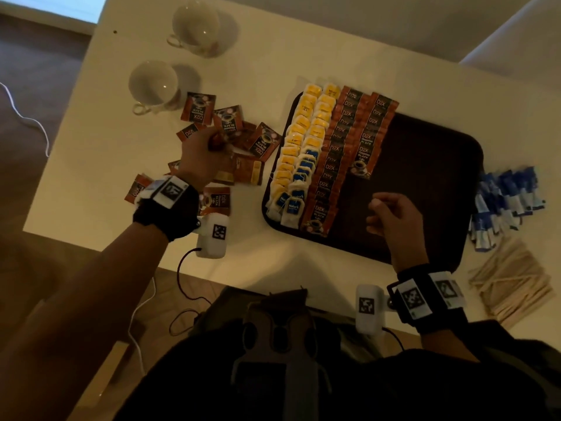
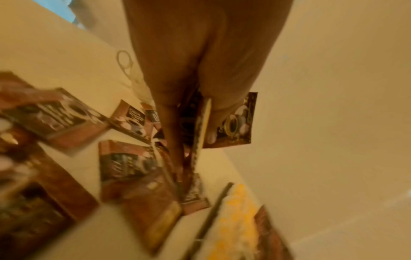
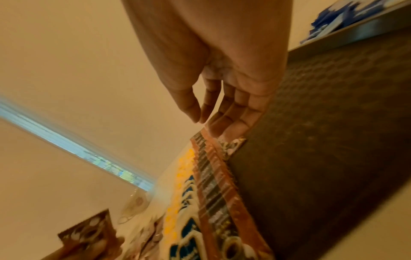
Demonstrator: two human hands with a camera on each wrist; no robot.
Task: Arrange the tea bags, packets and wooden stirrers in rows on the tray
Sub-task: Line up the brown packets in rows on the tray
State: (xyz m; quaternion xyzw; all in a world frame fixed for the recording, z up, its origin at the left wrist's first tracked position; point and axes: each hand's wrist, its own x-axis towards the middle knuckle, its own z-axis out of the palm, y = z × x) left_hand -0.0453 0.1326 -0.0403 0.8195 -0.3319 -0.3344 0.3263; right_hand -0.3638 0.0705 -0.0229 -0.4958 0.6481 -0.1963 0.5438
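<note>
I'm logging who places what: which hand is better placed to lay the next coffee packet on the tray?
Left. The left hand already grips coffee packets over the loose pile, while the right hand hovers empty above the tray.

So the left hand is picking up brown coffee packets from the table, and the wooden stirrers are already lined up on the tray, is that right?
Not quite. The left hand does hold brown coffee packets over the table, but the wooden stirrers are not on the tray. The head view shows them in a loose pile on the table, off its right edge.
</note>
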